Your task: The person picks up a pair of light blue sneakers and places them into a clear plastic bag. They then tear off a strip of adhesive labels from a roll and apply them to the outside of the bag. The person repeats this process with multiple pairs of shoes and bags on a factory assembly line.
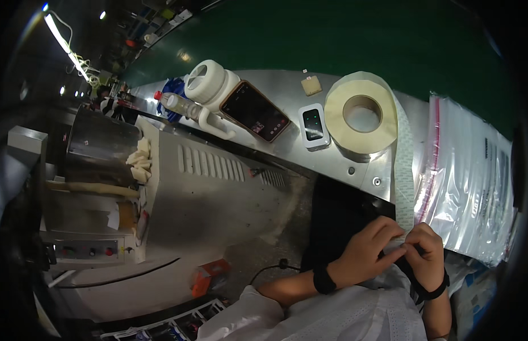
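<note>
My left hand [367, 251] and my right hand [426, 256] meet at the lower right, close to my body, with fingertips almost touching. Between them is the end of a pale strip of labels [405, 196], pinched by the fingers of both hands; its very end is mostly hidden by them. The strip runs up to a large cream roll of labels [337, 113], which lies flat on the metal table with its cardboard core showing. Beside my right hand lies a stack of clear plastic zip bags [468, 182] with a pink closure line.
On the metal table [366, 173] are a small white device with a dark screen [314, 126], a phone [256, 111], a white jug [206, 84], a plastic bottle [181, 105] and a small tan pad [311, 85]. Beyond runs a green belt [309, 37]. A metal machine [201, 193] stands left.
</note>
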### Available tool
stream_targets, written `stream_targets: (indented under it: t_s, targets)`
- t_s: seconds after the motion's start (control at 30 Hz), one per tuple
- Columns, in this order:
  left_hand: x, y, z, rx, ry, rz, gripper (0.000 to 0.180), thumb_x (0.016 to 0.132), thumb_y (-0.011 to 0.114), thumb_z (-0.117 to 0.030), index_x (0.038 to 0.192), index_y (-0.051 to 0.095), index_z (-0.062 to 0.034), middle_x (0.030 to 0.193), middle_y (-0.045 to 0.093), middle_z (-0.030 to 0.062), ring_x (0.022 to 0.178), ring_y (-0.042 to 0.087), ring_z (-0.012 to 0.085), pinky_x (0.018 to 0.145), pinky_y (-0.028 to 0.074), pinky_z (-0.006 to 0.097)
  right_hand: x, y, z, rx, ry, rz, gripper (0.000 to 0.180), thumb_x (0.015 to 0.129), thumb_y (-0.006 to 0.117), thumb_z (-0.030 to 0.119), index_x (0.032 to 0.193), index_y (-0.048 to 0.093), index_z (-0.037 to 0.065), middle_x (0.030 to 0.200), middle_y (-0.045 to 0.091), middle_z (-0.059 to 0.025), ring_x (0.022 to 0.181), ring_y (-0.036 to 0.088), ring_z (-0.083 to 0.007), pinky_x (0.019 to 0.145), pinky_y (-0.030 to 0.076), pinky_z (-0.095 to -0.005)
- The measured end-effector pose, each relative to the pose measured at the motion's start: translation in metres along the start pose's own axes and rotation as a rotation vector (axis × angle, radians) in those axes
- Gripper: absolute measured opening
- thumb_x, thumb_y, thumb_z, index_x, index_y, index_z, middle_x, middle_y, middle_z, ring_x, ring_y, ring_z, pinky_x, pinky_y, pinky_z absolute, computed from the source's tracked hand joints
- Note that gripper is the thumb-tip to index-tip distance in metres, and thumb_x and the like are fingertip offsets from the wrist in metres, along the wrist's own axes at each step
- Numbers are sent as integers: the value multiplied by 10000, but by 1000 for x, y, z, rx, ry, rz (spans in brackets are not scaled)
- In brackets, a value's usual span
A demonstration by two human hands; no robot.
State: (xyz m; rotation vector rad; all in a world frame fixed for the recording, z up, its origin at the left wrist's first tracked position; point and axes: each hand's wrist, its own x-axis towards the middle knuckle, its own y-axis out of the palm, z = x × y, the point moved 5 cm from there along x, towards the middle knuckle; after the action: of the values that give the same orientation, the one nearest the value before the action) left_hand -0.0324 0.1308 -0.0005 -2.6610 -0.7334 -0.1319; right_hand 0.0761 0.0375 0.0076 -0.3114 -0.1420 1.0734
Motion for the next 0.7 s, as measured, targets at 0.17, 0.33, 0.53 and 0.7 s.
stream_targets:
  t_s: [0.17,0.33,0.53,0.7]
  targets:
    - [6,0,4,-142,-61,-29,168,797,639,-35,954,590,2,842,568,96,686,581,186,586,461,253,-2,1,4,-1,-12,-62,118,678,620,-86,757,600,0,711,546,-69,627,530,-155,554,397,-244]
    - [14,-5,-2,-54,-7,-35,62,804,605,5,864,613,14,822,598,110,697,601,210,597,473,275,-13,-7,-2,-51,6,-94,126,671,636,-75,764,607,3,725,562,-68,640,549,-177,565,415,-263]
    - [21,-24,8,82,2,-217,91,809,573,14,896,600,15,858,603,126,757,602,254,652,484,311,-28,-21,-16,-215,-56,-111,130,692,612,-36,815,616,7,863,594,-109,809,578,-253,720,449,-320]
    - [31,23,-8,258,257,157,298,816,587,-142,1087,560,-21,1203,498,153,1190,411,334,936,363,479,-10,-54,-11,-539,-19,-391,224,716,626,51,927,571,0,1101,516,-169,1043,480,-339,903,374,-394]
